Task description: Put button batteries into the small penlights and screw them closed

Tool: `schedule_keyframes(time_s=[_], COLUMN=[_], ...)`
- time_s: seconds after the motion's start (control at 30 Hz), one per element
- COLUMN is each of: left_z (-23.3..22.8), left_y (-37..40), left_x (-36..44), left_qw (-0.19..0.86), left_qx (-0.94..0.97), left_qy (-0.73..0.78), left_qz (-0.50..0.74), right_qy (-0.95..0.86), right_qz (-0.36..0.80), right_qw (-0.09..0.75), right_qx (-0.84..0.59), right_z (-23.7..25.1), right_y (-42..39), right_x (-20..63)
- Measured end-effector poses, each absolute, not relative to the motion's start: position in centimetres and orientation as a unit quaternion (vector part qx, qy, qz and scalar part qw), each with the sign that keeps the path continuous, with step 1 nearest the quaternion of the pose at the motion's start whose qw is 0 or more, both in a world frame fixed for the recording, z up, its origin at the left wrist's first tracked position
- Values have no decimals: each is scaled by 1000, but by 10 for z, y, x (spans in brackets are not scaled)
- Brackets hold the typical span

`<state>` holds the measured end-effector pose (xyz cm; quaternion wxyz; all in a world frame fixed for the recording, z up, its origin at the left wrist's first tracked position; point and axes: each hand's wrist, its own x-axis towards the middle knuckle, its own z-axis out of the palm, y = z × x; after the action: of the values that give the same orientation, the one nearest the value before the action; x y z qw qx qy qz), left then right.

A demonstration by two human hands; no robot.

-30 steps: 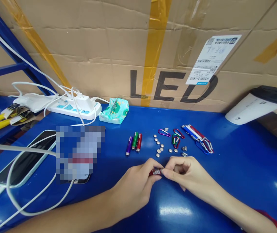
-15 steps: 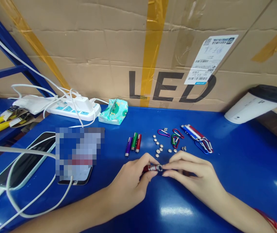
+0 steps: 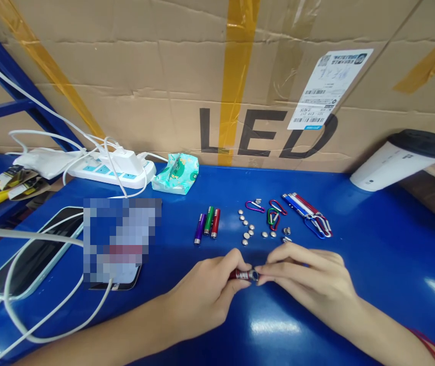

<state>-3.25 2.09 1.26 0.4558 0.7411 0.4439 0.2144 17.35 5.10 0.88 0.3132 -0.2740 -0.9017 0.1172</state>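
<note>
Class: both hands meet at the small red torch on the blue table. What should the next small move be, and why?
Probably press in or twist the part at the red torch's open end: the left hand grips its body, the right hand pinches at that end, and button cells lie just beyond.

I'm at a small assembly bench in a workshop or stockroom: a glossy blue table (image 3: 373,264) pushed up against a big taped cardboard box (image 3: 171,76) printed "LED", with a shipping label (image 3: 326,89) stuck on it. Near the table's middle lie loose button batteries (image 3: 248,230), little torch bodies (image 3: 206,224) and clip hooks (image 3: 274,212), sorted in groups. A power strip (image 3: 110,173) sits at the back left edge by a blue metal rack (image 3: 15,104).
</note>
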Motion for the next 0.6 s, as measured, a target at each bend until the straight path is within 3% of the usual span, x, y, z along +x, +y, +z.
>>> schedule_keyframes(time_s=[0.27,0.47,0.6], left_z=[5,-3,-6], left_y=[22,19,18], left_x=[-32,-31,-29], left_qw=[362,249,195], left_qx=[829,869,875], left_qy=[381,355,359], left_qz=[194,238,259], right_qy=[-956,-942,-897], right_qz=[23,97,234], right_qw=[227,242,257], right_qx=[-185,-213,-273], right_z=[22,20,15], right_y=[52,52,53], right_x=[175,173,168])
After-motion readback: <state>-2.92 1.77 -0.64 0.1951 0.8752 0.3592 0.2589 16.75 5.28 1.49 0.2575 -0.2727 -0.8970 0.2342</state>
